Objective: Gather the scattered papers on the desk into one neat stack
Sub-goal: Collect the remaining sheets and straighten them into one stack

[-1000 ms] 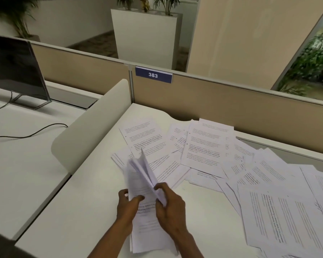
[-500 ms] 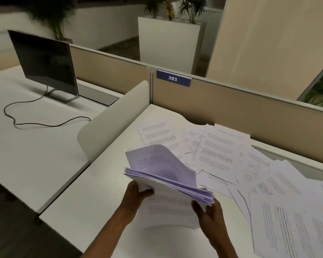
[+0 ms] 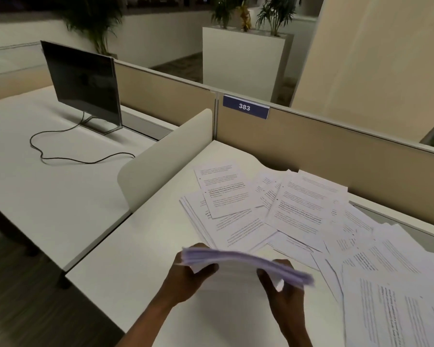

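White printed sheets make up the stack (image 3: 246,265) held above the near part of the desk (image 3: 140,259), blurred and seen almost edge-on, its right end dipping lower than its left. The left hand (image 3: 188,276) has its grip curled round the stack's left end, thumb on the near face and fingers behind; the right hand (image 3: 283,289) pinches the right end the same way, thumb in front and fingertips showing above the top edge.

Beyond and to the right of the stack, the scattered papers (image 3: 298,211) lie overlapping on the desk (some fanned, some skewed), spreading from the middle of the desk out to the lower right corner of the view.

A low white divider (image 3: 166,159) stands along the desk's left side. On the neighbouring surface sits a dark monitor (image 3: 82,82) with a cable (image 3: 60,156) looping from its stand. A blue tag (image 3: 244,106) reading 383 is fixed to the beige partition (image 3: 336,151) behind.
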Demonstrator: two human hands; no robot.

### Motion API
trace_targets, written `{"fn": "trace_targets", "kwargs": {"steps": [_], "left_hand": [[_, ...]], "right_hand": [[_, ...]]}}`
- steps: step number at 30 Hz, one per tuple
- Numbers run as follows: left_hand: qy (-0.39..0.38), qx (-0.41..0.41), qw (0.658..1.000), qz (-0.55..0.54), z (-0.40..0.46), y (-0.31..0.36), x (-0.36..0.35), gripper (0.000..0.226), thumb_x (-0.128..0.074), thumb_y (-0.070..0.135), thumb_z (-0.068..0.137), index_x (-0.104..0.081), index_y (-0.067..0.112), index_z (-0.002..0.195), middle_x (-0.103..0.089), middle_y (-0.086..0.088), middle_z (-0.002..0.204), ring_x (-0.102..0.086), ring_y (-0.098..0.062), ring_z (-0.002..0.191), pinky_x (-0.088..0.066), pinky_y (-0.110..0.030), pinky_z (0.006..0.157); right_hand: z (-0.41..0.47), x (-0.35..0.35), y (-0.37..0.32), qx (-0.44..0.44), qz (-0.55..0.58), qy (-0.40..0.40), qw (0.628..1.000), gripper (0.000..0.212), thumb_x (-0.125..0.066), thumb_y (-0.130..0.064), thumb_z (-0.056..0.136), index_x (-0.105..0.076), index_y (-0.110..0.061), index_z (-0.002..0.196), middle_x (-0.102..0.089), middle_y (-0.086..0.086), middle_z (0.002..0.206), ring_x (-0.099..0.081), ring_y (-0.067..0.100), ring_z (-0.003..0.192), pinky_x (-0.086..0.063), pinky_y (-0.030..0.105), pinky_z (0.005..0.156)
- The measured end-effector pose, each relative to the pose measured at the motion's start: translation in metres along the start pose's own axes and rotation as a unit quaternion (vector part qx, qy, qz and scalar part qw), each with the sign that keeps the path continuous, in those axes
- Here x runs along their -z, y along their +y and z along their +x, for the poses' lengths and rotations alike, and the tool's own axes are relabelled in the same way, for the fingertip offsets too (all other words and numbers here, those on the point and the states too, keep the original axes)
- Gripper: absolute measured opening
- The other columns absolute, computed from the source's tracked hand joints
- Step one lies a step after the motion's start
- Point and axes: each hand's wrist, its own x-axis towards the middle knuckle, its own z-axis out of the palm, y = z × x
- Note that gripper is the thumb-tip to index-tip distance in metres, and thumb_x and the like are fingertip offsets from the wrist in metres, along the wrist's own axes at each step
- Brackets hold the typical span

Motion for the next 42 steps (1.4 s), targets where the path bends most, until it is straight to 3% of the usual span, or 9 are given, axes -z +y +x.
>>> {"fn": "trace_targets", "kwargs": {"steps": [6, 8, 11, 15, 19, 24, 30, 37, 42], "left_hand": [[-0.017, -0.117, 0.990, -0.078, 0.013, -0.025, 0.002, 0.021, -0.077, 0.015, 0.087, -0.069, 0.022, 0.105, -0.072, 0.009, 0.100, -0.068, -0.011, 0.097, -0.052, -0.016, 0.082], [-0.059, -0.085, 0.994, -0.046, 0.019, -0.030, -0.004, 0.019, -0.076, 0.025, 0.088, -0.067, 0.027, 0.104, -0.069, 0.019, 0.102, -0.067, 0.001, 0.093, -0.051, -0.016, 0.080], [-0.073, -0.046, 0.995, -0.044, 0.028, -0.035, -0.006, 0.019, -0.072, 0.026, 0.091, -0.065, 0.042, 0.097, -0.064, 0.044, 0.094, -0.062, 0.017, 0.089, -0.048, -0.010, 0.078], [-0.032, -0.024, 0.992, -0.118, 0.049, -0.025, -0.013, 0.027, -0.075, 0.023, 0.089, -0.064, 0.046, 0.097, -0.074, 0.024, 0.089, -0.069, 0.006, 0.089, -0.056, -0.016, 0.074], [0.010, 0.024, 0.993, -0.117, 0.080, -0.020, -0.027, 0.024, -0.076, 0.029, 0.088, -0.070, 0.024, 0.111, -0.073, 0.005, 0.106, -0.070, -0.006, 0.094, -0.052, -0.008, 0.069], [0.026, 0.171, 0.983, -0.058, 0.126, -0.011, -0.049, 0.039, -0.070, 0.031, 0.088, -0.064, 0.022, 0.125, -0.024, -0.010, 0.155, -0.025, -0.030, 0.143, -0.043, -0.035, 0.109], [0.063, 0.299, 0.939, -0.157, 0.161, 0.002, -0.053, 0.031, -0.067, 0.025, 0.088, -0.066, 0.031, 0.119, -0.001, -0.013, 0.162, -0.031, -0.036, 0.136, -0.041, -0.043, 0.111], [0.104, 0.313, 0.924, -0.193, 0.193, -0.001, -0.043, 0.013, -0.071, 0.038, 0.079, -0.062, 0.037, 0.088, -0.030, -0.010, 0.146, -0.049, -0.033, 0.116, -0.049, -0.044, 0.099], [0.107, 0.301, 0.920, -0.228, 0.191, -0.035, -0.043, 0.028, -0.071, 0.051, 0.055, -0.070, 0.046, 0.082, -0.069, -0.003, 0.112, -0.067, -0.027, 0.094, -0.060, -0.048, 0.084]], "right_hand": [[-0.002, -0.004, 0.029, 0.007, 0.030, 0.006, 1.000, 0.032, -0.072, -0.010, 0.087, -0.067, -0.028, 0.113, -0.069, -0.002, 0.118, -0.064, 0.004, 0.107, -0.051, 0.016, 0.085], [0.011, -0.007, 0.061, -0.102, -0.026, 0.144, 0.984, 0.045, -0.047, -0.004, 0.102, -0.039, 0.002, 0.145, -0.015, -0.005, 0.146, -0.047, 0.005, 0.134, -0.043, 0.011, 0.102], [0.012, -0.008, 0.065, -0.058, -0.050, 0.029, 0.997, 0.043, -0.063, -0.002, 0.092, -0.053, 0.014, 0.131, -0.058, 0.030, 0.131, -0.059, 0.036, 0.117, -0.049, 0.035, 0.102], [0.031, -0.015, 0.005, -0.007, -0.083, 0.047, 0.995, 0.029, -0.075, -0.013, 0.085, -0.067, -0.010, 0.113, -0.072, -0.013, 0.093, -0.064, 0.015, 0.072, -0.046, 0.009, 0.065], [0.084, -0.031, -0.020, 0.032, -0.108, -0.026, 0.993, 0.031, -0.071, -0.015, 0.088, -0.053, -0.022, 0.113, -0.069, -0.021, 0.097, -0.063, -0.010, 0.086, -0.047, 0.019, 0.067], [0.169, -0.049, -0.025, 0.042, -0.236, -0.100, 0.966, 0.036, -0.072, -0.019, 0.088, -0.050, -0.026, 0.116, -0.063, -0.005, 0.105, -0.063, 0.017, 0.091, -0.052, 0.034, 0.079], [0.246, -0.086, -0.022, -0.003, -0.314, -0.189, 0.930, 0.043, -0.070, -0.025, 0.089, -0.050, -0.024, 0.127, -0.061, 0.002, 0.125, -0.060, 0.027, 0.111, -0.050, 0.052, 0.099], [0.269, -0.128, -0.010, 0.017, -0.347, -0.282, 0.894, 0.058, -0.056, -0.029, 0.099, -0.033, -0.013, 0.149, -0.042, 0.006, 0.151, -0.040, 0.028, 0.140, -0.030, 0.042, 0.117], [0.250, -0.135, 0.025, 0.111, -0.329, -0.205, 0.915, 0.054, -0.045, -0.047, 0.095, -0.047, -0.015, 0.139, -0.059, 0.004, 0.134, -0.057, 0.020, 0.121, -0.048, 0.045, 0.104]]}}
